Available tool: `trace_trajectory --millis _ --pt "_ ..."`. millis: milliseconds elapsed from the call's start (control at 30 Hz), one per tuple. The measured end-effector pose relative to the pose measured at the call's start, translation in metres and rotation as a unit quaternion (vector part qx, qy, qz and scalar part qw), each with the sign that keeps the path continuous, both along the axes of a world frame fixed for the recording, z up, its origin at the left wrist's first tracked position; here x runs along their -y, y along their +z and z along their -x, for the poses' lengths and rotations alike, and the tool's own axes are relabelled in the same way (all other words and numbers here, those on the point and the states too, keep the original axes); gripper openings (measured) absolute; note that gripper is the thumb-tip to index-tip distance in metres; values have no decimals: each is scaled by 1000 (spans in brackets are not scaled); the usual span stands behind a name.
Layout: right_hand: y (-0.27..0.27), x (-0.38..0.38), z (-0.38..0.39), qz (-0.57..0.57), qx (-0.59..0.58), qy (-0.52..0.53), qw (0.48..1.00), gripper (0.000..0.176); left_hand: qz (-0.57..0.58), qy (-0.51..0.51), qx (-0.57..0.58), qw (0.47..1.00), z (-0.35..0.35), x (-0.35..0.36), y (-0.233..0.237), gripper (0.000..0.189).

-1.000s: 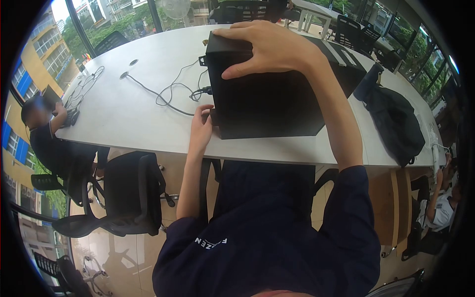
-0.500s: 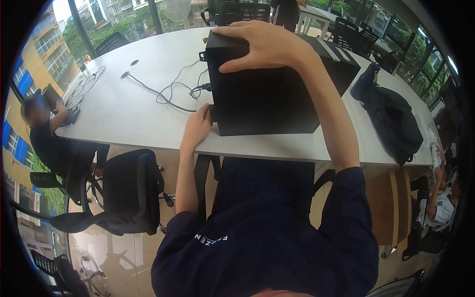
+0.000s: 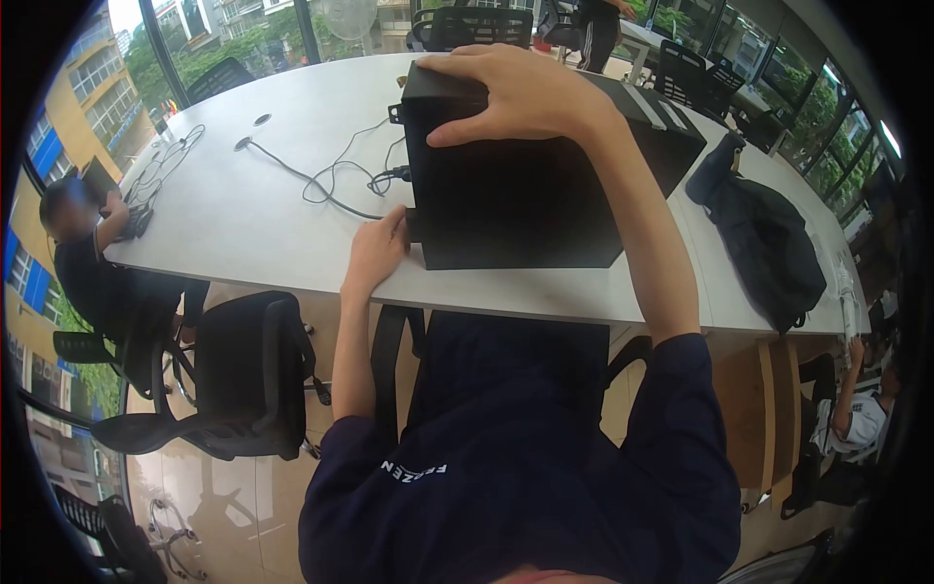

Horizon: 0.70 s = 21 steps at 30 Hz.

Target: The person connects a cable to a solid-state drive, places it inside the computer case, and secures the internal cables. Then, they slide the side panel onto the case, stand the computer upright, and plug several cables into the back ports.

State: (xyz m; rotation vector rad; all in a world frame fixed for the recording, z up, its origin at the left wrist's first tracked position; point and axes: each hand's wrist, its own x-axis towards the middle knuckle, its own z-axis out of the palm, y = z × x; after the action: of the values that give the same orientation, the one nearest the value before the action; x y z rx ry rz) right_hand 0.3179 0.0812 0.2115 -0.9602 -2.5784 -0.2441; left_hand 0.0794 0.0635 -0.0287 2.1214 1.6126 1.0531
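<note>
A large black box-shaped case (image 3: 516, 209) stands on the white table (image 3: 243, 214) near its front edge. My right hand (image 3: 530, 92) lies over the case's top left part, fingers along the far edge and thumb spread apart on the near side. Low on the case's left side, my left hand (image 3: 379, 251) has its fingers closed at a small dark part that sticks out; what exactly it grips is mostly hidden. Just above that hand, a black plug (image 3: 397, 174) with a cable sits at the case's left side.
Thin cables (image 3: 326, 185) lie left of the case, one running to a table grommet (image 3: 242, 143). A black bag (image 3: 769, 243) lies at the right. A person (image 3: 88, 253) sits at the left end; an office chair (image 3: 248, 375) stands before the table.
My left hand has shifted slightly left and down, its fingers still at the case's side. My right hand keeps its place on the case. The whole view has moved a little.
</note>
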Motion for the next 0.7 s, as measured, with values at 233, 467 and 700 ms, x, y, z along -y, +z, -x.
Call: trace_trajectory --millis 233,467,700 --pt "-2 -7 -1 -28 -3 16 999 91 -35 -8 -41 999 2 -1 3 16" --pt "2 -1 1 -11 1 7 1000 88 -80 14 -92 992 5 -4 -4 17" --pt "-3 -4 1 -39 -29 24 999 86 -44 -26 -108 993 7 -7 0 14"
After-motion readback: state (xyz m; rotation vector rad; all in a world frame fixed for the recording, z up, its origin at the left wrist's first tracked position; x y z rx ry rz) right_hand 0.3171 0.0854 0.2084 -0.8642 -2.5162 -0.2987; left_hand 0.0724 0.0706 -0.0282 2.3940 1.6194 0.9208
